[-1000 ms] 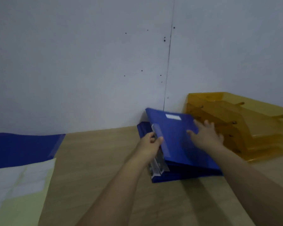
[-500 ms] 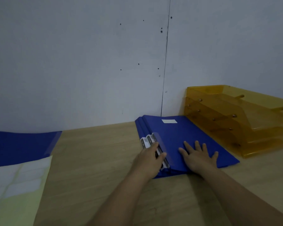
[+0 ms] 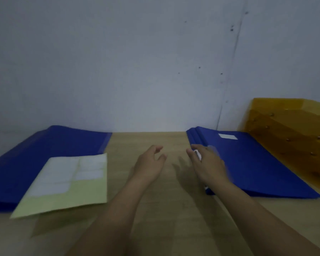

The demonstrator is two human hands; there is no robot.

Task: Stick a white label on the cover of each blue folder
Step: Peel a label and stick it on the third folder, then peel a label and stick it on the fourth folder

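Observation:
A stack of blue folders lies flat at the right of the wooden table; the top one carries a white label near its far edge. Another blue folder lies at the left, partly covered by a yellowish sheet of white labels. My left hand hovers over the bare table between the two, fingers apart, holding nothing. My right hand is over the left edge of the right stack, fingers spread, hiding part of the spines.
A stack of orange translucent paper trays stands at the far right against the grey wall. The wooden table runs from the wall to the near edge of view.
The labelled folder was laid flat on the right stack. Both hands have come off it and shifted left. The view has swung left, bringing the left folder and label sheet into sight.

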